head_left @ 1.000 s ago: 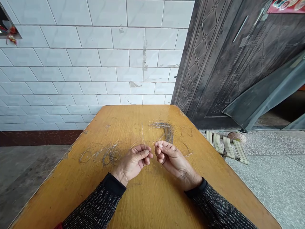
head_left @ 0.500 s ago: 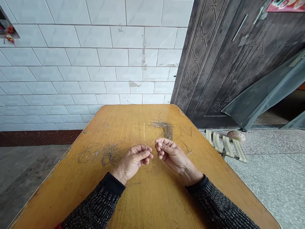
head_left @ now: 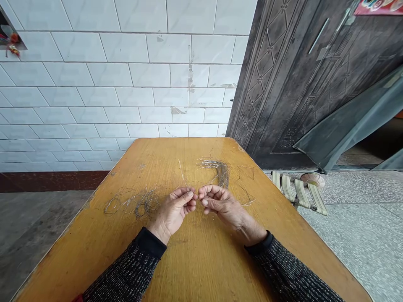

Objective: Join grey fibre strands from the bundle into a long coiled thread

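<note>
My left hand point(head_left: 179, 206) pinches a thin wire point(head_left: 181, 171) between thumb and forefinger, and its pale end sticks up above the fingers. Close beside it, my right hand point(head_left: 222, 204) has thumb and forefinger drawn together at the same wire, the fingertips of both hands almost meeting. The short stretch between them is too fine to make out clearly. Behind my right hand lies a bent bundle of grey wires point(head_left: 223, 173). Loose coils of wire point(head_left: 146, 203) rest on the table left of my left hand.
The yellow wooden table point(head_left: 195, 260) reaches to a white tiled wall point(head_left: 126, 75). A few stray wires point(head_left: 247, 197) lie right of the bundle. Beyond the table's right edge are a dark carved door point(head_left: 283, 92), a grey curtain point(head_left: 346, 121) and a striped-webbing seat point(head_left: 299, 191).
My right hand has moved left, bringing its fingertips up to my left hand's. The upright wire end has shifted left and now leans left.
</note>
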Demonstrator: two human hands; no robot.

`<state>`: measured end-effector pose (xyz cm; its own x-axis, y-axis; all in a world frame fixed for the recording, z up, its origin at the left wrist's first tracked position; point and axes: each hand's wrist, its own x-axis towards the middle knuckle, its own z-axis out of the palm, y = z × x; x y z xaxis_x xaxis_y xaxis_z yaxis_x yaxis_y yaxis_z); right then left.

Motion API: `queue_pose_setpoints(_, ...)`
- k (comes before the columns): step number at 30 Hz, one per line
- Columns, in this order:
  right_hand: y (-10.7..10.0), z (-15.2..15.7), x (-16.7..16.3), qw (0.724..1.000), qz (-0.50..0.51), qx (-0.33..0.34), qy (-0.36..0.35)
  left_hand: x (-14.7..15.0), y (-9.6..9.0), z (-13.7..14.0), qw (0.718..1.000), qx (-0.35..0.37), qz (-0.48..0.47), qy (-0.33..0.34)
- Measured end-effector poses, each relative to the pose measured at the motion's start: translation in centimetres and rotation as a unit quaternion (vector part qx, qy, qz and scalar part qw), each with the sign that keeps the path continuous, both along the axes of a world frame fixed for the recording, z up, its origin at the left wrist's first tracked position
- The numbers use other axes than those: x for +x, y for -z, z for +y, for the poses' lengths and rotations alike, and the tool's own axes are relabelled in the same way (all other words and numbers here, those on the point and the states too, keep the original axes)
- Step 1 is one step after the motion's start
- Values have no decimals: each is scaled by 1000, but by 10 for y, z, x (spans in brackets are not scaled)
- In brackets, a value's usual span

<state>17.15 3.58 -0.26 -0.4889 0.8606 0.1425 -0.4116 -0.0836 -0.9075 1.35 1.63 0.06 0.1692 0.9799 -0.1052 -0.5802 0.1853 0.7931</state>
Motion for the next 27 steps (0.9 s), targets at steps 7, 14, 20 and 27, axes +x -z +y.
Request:
queue_pose_setpoints(7,4,1,-1,999,-3,9,37,3,-4,-3,1000,-26,8,-8)
queue_pose_setpoints(14,1,0,-4,998,9,61,35,3,-3,-4,999,-33,13,10)
queue_pose_setpoints(20,1,-3,-9,996,16,67,50,2,-3,-3,999,-34,6,16)
queue_pose_setpoints(27,4,1,-6,999,2,29,24,0,-4,-2,999,-12,37,13)
